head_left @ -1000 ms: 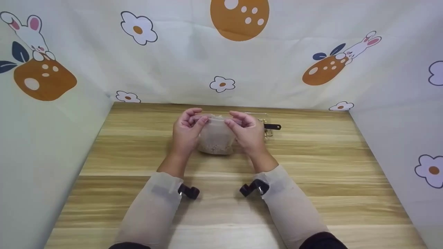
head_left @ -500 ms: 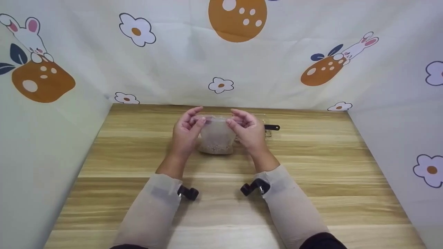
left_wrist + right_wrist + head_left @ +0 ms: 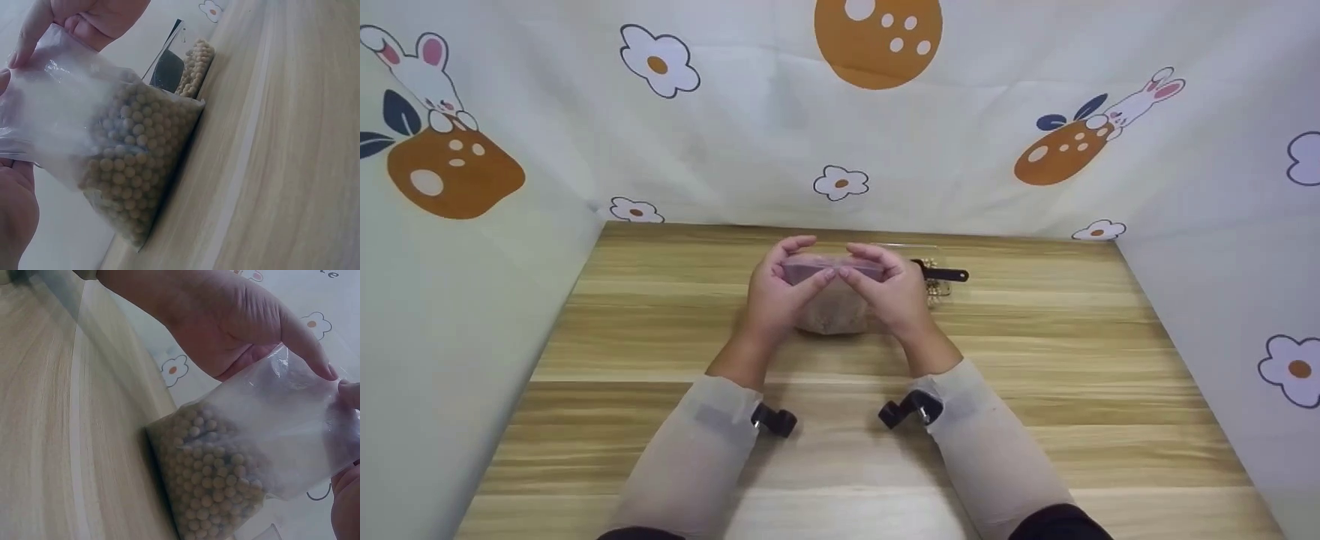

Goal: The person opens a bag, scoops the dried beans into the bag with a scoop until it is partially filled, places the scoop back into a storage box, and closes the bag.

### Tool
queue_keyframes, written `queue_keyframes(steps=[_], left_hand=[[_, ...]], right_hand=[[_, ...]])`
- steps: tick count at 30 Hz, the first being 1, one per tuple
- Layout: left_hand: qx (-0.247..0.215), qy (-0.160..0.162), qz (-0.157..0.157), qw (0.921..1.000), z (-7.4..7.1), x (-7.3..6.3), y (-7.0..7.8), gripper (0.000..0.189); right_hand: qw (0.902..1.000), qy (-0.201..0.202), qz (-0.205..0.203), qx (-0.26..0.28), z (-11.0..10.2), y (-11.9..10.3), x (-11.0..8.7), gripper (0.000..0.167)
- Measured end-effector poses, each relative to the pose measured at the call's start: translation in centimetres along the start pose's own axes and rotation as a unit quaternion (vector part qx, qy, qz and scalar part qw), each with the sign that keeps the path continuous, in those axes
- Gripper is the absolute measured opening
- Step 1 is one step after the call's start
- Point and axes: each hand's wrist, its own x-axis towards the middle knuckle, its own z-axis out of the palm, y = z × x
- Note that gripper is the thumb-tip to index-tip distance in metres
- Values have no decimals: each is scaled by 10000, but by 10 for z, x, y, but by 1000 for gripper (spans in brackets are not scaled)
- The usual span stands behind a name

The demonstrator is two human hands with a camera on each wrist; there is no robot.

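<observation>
A clear zip bag stands on the table between my hands, its lower part filled with pale round beans. My left hand pinches the left side of the bag's top edge, and my right hand pinches the right side. Both thumbs meet tip to tip at the middle of the top edge, with the other fingers behind the plastic. In the right wrist view the bag's base sits low at the table surface, and its upper part is slack and see-through.
Behind my right hand stands a clear box with more pale beans in it. A black handle sticks out over its right side. A printed cloth hangs along the back of the wooden table.
Both hands have drawn closer together along the bag's top edge. The thumbs, apart before, now touch at the middle.
</observation>
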Motion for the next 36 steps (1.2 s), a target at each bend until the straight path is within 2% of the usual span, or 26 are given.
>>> queue_keyframes(steps=[13, 26, 36], left_hand=[[-154, 121, -21, 9998, 6, -2, 5, 47], [-249, 166, 0, 9996, 4, 0, 5, 48], [-194, 699, -205, 9972, -8, 6, -2, 45]], right_hand=[[9984, 70, -62, 551, 6, -2, -4, 37], [9979, 172, -107, 611, 7, -3, -4, 33], [9955, 626, 28, 709, 2, 0, 2, 32]])
